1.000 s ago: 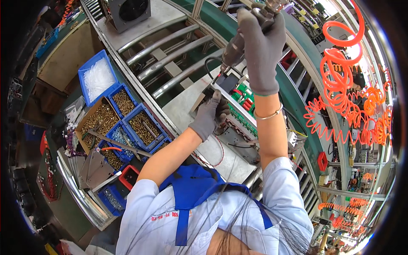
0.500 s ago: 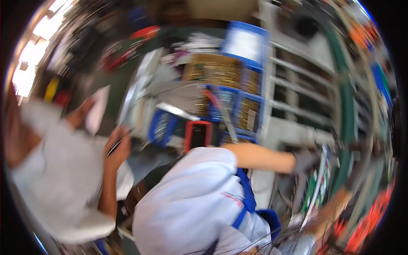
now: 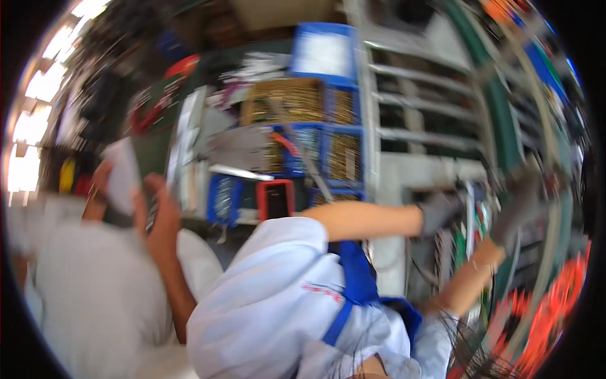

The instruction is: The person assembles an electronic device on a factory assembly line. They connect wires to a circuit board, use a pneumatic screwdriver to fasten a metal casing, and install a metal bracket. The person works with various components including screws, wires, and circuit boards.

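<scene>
My left hand [image 3: 440, 213], in a dark grey glove, reaches right from the bent bare forearm. Its fingers are smeared by motion beside a pale upright strip [image 3: 470, 218]. My right hand [image 3: 519, 205], gloved the same way, is stretched forward near a green rail [image 3: 489, 117] and a pale bar of the frame. Blur hides its fingers, and I cannot make out anything held in either hand. Green and white pieces [image 3: 459, 243] stand upright between my two arms.
Blue bins [image 3: 344, 155] of brass-coloured parts stand left of a slatted metal rack [image 3: 429, 104]. A red-framed dark device [image 3: 276, 199] lies near my left elbow. At left, a co-worker's hands [image 3: 161, 211] hold a white sheet [image 3: 123, 177] and a dark slim item. Red-orange material [image 3: 555, 316] lies lower right.
The view has turned, so the bins and rack sit further left. My right hand has moved forward, up the picture. The co-worker's hands have shifted, with the sheet still held.
</scene>
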The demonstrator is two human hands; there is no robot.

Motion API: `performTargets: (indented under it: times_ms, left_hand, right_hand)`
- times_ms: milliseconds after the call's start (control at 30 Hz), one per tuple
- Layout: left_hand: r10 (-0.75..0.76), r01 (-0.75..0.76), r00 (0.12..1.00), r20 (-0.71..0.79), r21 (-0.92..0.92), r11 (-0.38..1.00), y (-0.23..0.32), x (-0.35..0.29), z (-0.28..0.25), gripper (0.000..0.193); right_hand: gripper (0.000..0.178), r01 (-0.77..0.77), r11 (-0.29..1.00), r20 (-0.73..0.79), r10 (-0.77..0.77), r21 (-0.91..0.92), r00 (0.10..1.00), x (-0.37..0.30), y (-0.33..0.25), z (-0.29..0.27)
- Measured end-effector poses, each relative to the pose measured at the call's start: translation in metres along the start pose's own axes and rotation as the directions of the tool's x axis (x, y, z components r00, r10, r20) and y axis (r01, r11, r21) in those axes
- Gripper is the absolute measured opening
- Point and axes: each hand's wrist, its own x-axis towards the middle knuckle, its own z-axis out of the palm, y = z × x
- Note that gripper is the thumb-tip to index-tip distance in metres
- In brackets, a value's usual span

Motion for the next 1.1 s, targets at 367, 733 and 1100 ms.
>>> performTargets:
  times_ms: [367, 733, 1100]
  left_hand:
    - [-0.254, 0.252, 0.964, -0.076, -0.028, 0.967, -0.006, 0.016, 0.001, 0.052]
    - [-0.249, 0.245, 0.967, -0.053, -0.067, 0.967, 0.007, 0.018, 0.000, 0.050]
    - [-0.080, 0.088, 0.995, 0.065, -0.135, 0.987, 0.007, 0.014, -0.009, 0.047]
  right_hand:
    - [0.038, 0.433, 0.895, 0.119, -0.444, 0.102, 0.888, -0.007, -0.020, 0.007]
    - [0.020, 0.224, 0.968, 0.172, -0.241, 0.113, 0.955, -0.001, -0.017, 0.029]
    - [0.019, 0.254, 0.967, 0.232, -0.243, -0.017, 0.942, 0.018, -0.001, 0.018]
